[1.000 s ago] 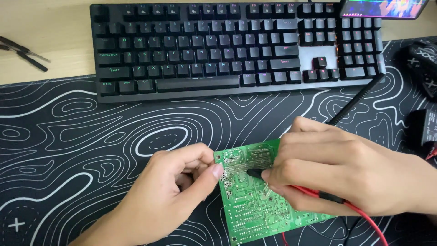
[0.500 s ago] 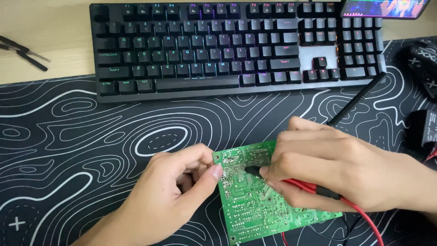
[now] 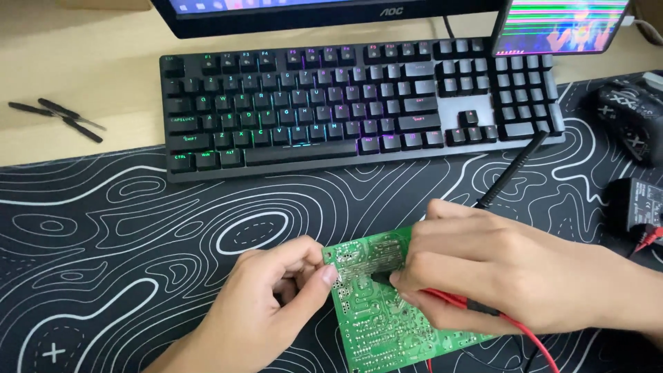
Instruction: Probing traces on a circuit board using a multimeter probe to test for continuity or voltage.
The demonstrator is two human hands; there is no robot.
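Head view, looking down on a desk mat [image 3: 138,228] printed with white contour lines. The left hand [image 3: 266,311] was curled loosely, its thumb [image 3: 319,284] pressed against the left edge of a green circuit board [image 3: 387,324], solder side up; the remaining fingers were folded toward the palm, and whether they reached under the board could not be told. The right hand [image 3: 511,276] lay over the board's upper right part, fingers closed around two multimeter probes: a red probe [image 3: 456,302] passed under the palm, its red lead [image 3: 535,342] trailing toward the wrist side, while a black probe [image 3: 511,169] rose from behind the knuckles toward the keyboard. A dark probe tip [image 3: 382,278] met the board just ahead of the right fingertips, between the two hands. Beyond the fingers stood a backlit mechanical keyboard [image 3: 345,103], with a monitor base [image 3: 331,14] and a small lit screen [image 3: 561,26] behind it. Well to the left of the left hand lay slim black screwdrivers [image 3: 59,117]. Right of the right wrist sat a black device [image 3: 634,204].
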